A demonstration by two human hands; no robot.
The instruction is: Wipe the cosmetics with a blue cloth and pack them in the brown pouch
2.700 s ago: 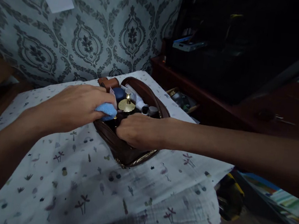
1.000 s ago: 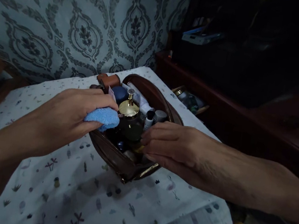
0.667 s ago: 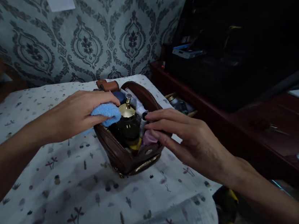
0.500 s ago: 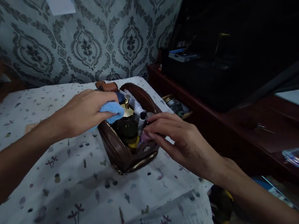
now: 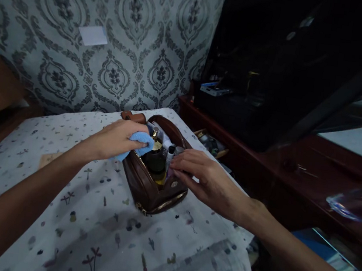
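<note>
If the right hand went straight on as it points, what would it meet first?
Probably the small whitish, dark-capped container standing in the brown bag, just ahead of the right hand; depth is unclear, so they may be touching.

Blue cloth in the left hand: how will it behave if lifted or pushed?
The blue cloth is probably floppy, as it bunches in the left hand with part hanging below. Likely light, being a small piece of fabric. Its fuzzy-looking surface suggests it won't be slippery.
</note>
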